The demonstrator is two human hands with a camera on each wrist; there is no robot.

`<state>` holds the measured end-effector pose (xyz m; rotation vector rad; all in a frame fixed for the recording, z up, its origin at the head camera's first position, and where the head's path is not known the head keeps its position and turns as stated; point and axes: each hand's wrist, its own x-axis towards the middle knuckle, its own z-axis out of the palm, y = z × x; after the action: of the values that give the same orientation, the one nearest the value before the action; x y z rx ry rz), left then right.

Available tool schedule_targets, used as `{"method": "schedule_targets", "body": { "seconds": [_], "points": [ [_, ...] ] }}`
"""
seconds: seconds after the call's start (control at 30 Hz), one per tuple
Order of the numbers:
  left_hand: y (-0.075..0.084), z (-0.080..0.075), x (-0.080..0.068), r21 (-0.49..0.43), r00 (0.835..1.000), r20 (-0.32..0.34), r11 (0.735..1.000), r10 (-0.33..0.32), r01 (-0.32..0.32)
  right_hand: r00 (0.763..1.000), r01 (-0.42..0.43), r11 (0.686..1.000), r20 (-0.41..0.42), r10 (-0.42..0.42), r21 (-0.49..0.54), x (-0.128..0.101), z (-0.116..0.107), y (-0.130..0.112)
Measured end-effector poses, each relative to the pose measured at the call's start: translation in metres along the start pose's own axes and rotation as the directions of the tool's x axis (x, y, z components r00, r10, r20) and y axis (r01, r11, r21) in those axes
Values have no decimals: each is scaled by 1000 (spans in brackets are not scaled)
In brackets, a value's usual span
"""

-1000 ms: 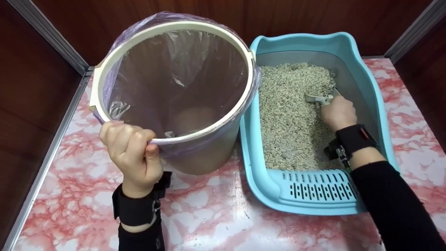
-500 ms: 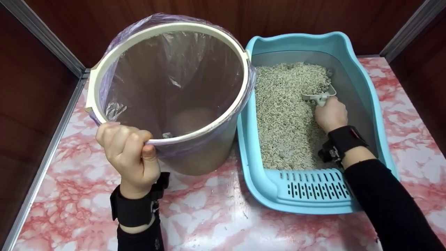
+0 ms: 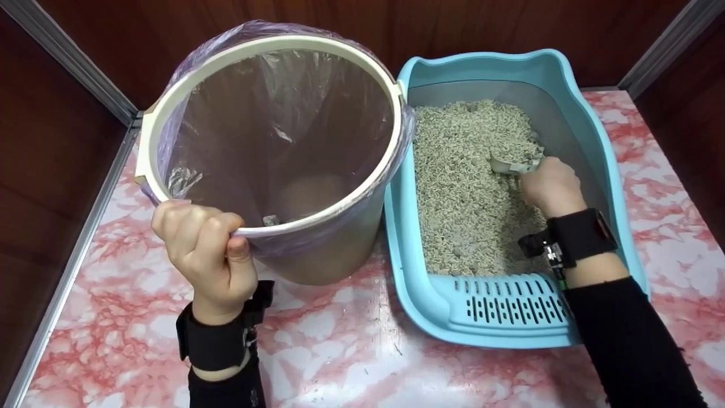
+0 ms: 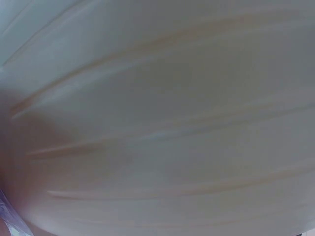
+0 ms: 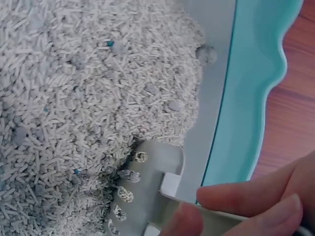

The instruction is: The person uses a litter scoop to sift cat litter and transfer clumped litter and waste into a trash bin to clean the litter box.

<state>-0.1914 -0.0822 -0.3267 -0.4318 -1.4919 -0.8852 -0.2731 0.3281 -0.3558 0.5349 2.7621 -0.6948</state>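
Observation:
My left hand (image 3: 207,255) grips the near rim of a round trash can (image 3: 317,263) lined with a thin purple plastic bag (image 3: 226,42). The can leans toward me, and its ribbed wall fills the left wrist view. In my right hand (image 3: 552,184) is the handle of a pale litter scoop (image 3: 504,165). Its slotted blade (image 5: 157,157) is partly sunk in the pellet litter (image 3: 464,187), by the right inner wall of a blue litter box (image 3: 405,238). Pellets show through the slots in the right wrist view.
The box's perforated front step (image 3: 515,309) faces me, and the can stands close against the box's left side. A dark wood panel (image 3: 351,22) rises behind both. Red-and-white marbled floor (image 3: 334,362) lies in front.
The right hand first drew the scoop slightly left and up so its blade showed, then turned and pushed it back down into the litter. The left hand keeps its grip on the can.

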Motion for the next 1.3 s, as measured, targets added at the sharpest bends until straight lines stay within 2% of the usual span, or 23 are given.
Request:
{"method": "schedule_targets", "body": {
  "seconds": [0.13, 0.37, 0.57, 0.77, 0.9, 1.07, 1.3],
  "points": [
    [-1, 0, -1, -5, 1000, -5, 1000, -7, 7, 999, 3, 1000, -50, -3, 10, 4, 5, 1],
    [0, 1, -1, -3, 1000, -11, 1000, -16, 16, 996, -29, 999, -83, 33, 45, 19, 12, 9],
    [1, 1, 0, 0, 1000, -17, 1000, -15, 15, 988, 1, 1000, -153, -5, -23, 24, 18, 11],
    [2, 2, 0, -3, 1000, -23, 1000, -14, 14, 981, 36, 995, -186, -52, -89, 22, 23, 10],
    [2, 2, 0, -3, 1000, -25, 1000, -12, 12, 987, 8, 1000, -158, -8, 1, 19, 22, 7],
    [0, 1, -2, -1, 1000, -23, 1000, -12, 12, 997, -20, 992, -73, 29, 122, 12, 14, 6],
    [0, 1, -2, -1, 1000, -19, 1000, -12, 12, 998, -40, 987, 48, 33, 158, -8, -4, 10]
  ]
}}
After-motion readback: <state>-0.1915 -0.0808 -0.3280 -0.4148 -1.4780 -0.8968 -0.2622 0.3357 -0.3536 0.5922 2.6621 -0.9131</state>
